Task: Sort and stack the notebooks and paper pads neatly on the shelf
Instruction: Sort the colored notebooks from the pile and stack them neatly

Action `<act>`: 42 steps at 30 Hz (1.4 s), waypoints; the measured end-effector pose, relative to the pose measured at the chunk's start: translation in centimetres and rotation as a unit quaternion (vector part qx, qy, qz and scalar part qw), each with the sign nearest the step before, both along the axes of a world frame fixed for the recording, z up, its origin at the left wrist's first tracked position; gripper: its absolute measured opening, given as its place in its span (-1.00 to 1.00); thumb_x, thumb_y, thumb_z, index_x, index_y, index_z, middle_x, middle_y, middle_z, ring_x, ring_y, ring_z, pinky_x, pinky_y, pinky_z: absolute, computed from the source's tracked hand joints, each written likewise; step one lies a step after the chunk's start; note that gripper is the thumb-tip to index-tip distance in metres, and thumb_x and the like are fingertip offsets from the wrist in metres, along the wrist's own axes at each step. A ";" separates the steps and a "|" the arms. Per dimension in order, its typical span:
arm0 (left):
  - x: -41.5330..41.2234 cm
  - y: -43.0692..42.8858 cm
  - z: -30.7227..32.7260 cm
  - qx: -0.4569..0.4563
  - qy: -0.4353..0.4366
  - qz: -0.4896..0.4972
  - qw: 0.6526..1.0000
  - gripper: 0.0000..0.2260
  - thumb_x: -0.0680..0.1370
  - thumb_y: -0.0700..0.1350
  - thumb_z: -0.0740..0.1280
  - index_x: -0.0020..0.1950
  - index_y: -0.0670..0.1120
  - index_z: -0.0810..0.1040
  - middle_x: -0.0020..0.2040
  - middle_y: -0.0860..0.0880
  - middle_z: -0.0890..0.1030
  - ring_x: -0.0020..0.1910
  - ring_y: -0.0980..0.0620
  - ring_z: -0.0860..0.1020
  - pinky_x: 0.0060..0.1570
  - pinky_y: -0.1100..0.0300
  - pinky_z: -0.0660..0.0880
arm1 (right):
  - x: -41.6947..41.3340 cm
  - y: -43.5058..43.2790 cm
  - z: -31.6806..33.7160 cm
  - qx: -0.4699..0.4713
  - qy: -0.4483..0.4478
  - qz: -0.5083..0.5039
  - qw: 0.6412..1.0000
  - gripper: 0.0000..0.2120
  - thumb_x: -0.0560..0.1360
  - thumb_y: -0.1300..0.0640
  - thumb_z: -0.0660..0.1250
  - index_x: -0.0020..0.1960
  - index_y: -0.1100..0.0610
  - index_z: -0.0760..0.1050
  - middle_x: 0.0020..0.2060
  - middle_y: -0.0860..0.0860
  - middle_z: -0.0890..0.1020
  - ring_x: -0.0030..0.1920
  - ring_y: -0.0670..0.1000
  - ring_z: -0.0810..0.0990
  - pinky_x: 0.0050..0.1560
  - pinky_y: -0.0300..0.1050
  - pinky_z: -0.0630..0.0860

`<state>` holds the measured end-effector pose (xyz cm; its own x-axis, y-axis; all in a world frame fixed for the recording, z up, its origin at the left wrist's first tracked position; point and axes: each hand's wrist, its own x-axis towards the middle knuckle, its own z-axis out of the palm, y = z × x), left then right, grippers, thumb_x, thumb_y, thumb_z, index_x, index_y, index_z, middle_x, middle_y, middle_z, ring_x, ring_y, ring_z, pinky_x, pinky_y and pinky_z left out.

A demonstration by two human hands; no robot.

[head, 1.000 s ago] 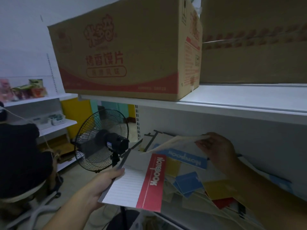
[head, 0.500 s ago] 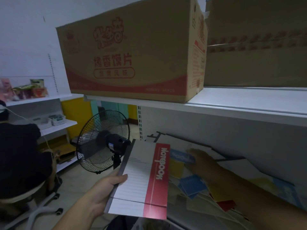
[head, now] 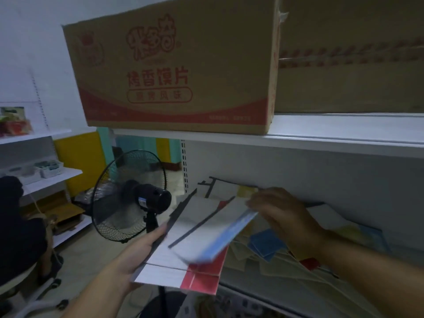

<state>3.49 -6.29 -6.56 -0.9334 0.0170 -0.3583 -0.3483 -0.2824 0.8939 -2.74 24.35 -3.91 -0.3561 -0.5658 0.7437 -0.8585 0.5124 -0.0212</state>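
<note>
Now right fingers (head: 263, 199) pinch blue notebook (head: 218, 235) above red notebook (head: 199, 280) gripped by left fingers (head: 158, 233).

my right grip (head: 283, 218) is bringing a blue-edged notebook (head: 215, 235) off the pile (head: 254, 260) and laying it onto the red-spined notebook (head: 199, 280) in my left grip (head: 134, 257).

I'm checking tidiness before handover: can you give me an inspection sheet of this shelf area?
Surface: lower shelf, dim, mostly covered.
Job's things: blue-edged notebook held over red-edged notebook; loose notebooks scattered and overlapping on the shelf.
Clutter: cardboard box on the upper shelf, second box beside it.
Hands: left hand grips the red-edged notebook; right hand holds the blue-edged notebook.
Cables: thin pale cord near the seated person.
Surroundings: standing fan on the left; side shelves with goods.
</note>
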 end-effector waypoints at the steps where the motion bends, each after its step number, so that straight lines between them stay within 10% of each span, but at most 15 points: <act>1: -0.3 0.6 -0.1 0.009 0.006 -0.029 1.000 -0.63 0.49 0.02 0.28 0.14 -0.20 0.63 0.10 -0.27 0.62 0.06 -0.27 0.60 0.15 -0.12 0.49 | 1.2 0.1 -0.4 0.031 0.010 0.008 0.999 -0.73 0.63 -0.01 0.07 0.16 0.09 0.46 0.14 0.01 0.54 0.15 0.02 0.49 0.24 -0.21 0.37; 5: -1.2 3.5 -0.5 -0.029 0.002 -0.134 0.991 -0.75 0.53 -0.24 0.24 -0.13 -0.34 0.67 -0.21 -0.28 0.66 -0.33 -0.14 0.66 -0.38 0.18 0.59 | 4.0 2.4 -1.3 0.059 -0.092 -0.060 0.992 -0.79 0.61 0.00 0.16 0.18 -0.07 0.50 0.20 -0.11 0.56 0.29 -0.11 0.43 0.32 -0.16 0.33; 9: -1.8 8.6 -1.2 -0.086 0.028 -0.217 0.972 -0.87 0.50 -0.27 0.30 -0.13 -0.27 0.63 -0.30 -0.10 0.69 -0.31 -0.01 0.67 -0.32 0.31 0.55 | 6.9 6.6 -1.4 -0.021 -0.208 -0.197 0.958 -0.45 0.52 -0.28 0.08 0.14 0.09 0.61 0.36 -0.07 0.37 0.42 -0.05 0.25 0.34 -0.48 0.05; 13: -0.3 16.6 -1.6 -0.074 0.052 -0.314 0.945 -0.76 0.48 -0.32 0.34 0.13 -0.18 0.56 -0.01 -0.11 0.69 0.01 -0.07 0.65 -0.02 0.15 0.55 | 10.2 12.4 -0.8 -0.097 -0.312 -0.349 0.879 -0.48 0.48 -0.03 0.32 0.39 0.08 0.34 0.39 0.00 0.37 0.37 -0.03 0.35 0.17 -0.44 0.21; 16: 1.6 23.2 -1.7 -0.073 0.064 -0.344 0.934 -0.86 0.48 -0.33 0.33 -0.03 -0.16 0.62 -0.10 -0.12 0.71 -0.16 -0.03 0.68 -0.23 0.24 0.58 | 13.3 17.8 -0.3 -0.117 -0.398 -0.401 0.817 -0.58 0.48 0.10 0.38 0.32 0.11 0.44 0.22 -0.03 0.52 0.20 -0.08 0.47 0.02 -0.35 0.34; 22: 8.3 39.2 -2.0 -0.032 0.038 -0.419 0.907 -0.84 0.53 -0.32 0.23 0.06 -0.27 0.55 -0.24 -0.20 0.69 -0.35 -0.09 0.66 -0.40 0.18 0.58 | 23.2 30.9 -0.3 -0.131 -0.422 -0.469 0.765 -0.62 0.49 0.13 0.37 0.29 0.19 0.49 0.22 0.03 0.57 0.20 -0.03 0.53 0.16 -0.24 0.41; 29: 16.0 57.2 -1.9 -0.004 0.046 -0.422 0.905 -0.92 0.56 -0.31 0.22 -0.02 -0.23 0.50 -0.39 -0.13 0.67 -0.47 -0.04 0.63 -0.57 0.27 0.49 | 32.9 45.5 -2.3 -0.302 -0.359 -0.571 0.673 -0.34 0.54 0.05 0.29 0.52 0.20 0.08 0.49 0.11 0.22 0.45 0.09 0.26 0.41 -0.06 0.25; 36: 19.6 70.5 -3.7 0.057 -0.063 -0.421 0.903 -0.78 0.59 -0.11 0.20 0.12 -0.24 0.47 -0.40 -0.22 0.64 -0.51 -0.15 0.60 -0.46 0.13 0.50 | 38.4 53.4 -5.0 -0.507 -0.416 -0.465 0.595 -0.74 0.57 0.30 0.19 0.24 0.17 0.43 -0.08 -0.03 0.61 -0.18 -0.05 0.61 -0.28 -0.22 0.51; 42: 21.0 83.0 -5.0 0.083 -0.061 -0.436 0.894 -0.71 0.58 -0.10 0.22 0.23 -0.23 0.47 -0.05 -0.30 0.65 -0.12 -0.26 0.63 -0.25 0.04 0.55 | 39.9 63.1 -5.7 -0.538 -0.392 -0.501 0.553 -0.69 0.54 0.39 0.09 0.09 0.07 0.46 -0.18 -0.02 0.63 -0.25 -0.05 0.60 -0.40 -0.29 0.46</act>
<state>24.51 76.72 -11.53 -0.4923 0.7821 -0.3819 -0.5935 0.0193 0.8046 37.18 87.46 -9.65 -0.5420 0.8272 -0.1483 0.3339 0.0500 -0.9413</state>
